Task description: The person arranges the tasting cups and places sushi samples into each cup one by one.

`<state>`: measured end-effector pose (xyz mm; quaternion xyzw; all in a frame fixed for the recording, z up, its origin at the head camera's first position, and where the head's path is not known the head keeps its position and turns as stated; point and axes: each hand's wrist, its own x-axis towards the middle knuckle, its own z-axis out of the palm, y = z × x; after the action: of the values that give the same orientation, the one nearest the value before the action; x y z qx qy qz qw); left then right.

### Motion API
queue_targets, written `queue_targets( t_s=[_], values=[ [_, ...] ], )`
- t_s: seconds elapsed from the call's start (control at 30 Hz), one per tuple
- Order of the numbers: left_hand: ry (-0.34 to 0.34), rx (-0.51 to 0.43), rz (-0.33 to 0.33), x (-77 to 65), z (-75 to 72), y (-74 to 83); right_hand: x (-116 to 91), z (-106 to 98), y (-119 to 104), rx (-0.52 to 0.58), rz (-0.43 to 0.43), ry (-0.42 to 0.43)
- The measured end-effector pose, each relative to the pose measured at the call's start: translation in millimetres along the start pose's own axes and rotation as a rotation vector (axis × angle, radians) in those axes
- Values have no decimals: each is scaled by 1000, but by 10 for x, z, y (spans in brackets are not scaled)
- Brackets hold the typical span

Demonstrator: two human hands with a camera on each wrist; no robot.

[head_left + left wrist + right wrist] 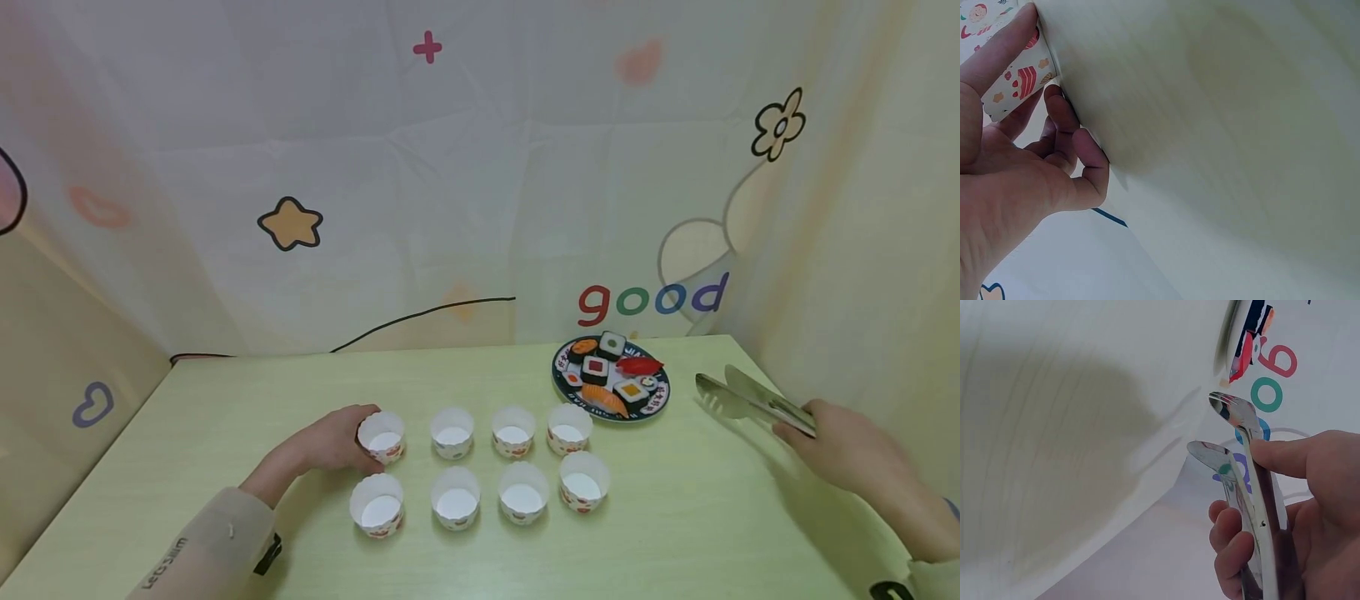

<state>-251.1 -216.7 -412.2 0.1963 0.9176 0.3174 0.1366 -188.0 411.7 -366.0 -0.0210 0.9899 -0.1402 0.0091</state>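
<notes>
At the left end of the back row, my left hand (339, 439) holds a white paper baking cup (384, 435), thumb and fingers around its side. The left wrist view shows the cup's printed wall (1025, 81), with red cake pictures, standing at the tabletop. My right hand (855, 446) grips metal food tongs (750, 398) above the table's right side. The tongs' two ends are spread apart with nothing between them, as the right wrist view also shows. Left of the tongs lies a dark patterned plate (662, 402) bearing several sushi pieces, among them an orange-topped one (604, 400).
Other baking cups stand in two rows across the middle, including a front-left cup (377, 506) and a front-right cup (583, 482). A printed curtain (465, 167) hangs behind the pale table (480, 567) and along both sides.
</notes>
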Motion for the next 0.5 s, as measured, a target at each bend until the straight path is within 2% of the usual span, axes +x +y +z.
queue_targets(
  t_s=[0.5],
  values=[
    [4,-17,-6,4,11,-5,54,-35,-223,14,-50,97]
  ],
)
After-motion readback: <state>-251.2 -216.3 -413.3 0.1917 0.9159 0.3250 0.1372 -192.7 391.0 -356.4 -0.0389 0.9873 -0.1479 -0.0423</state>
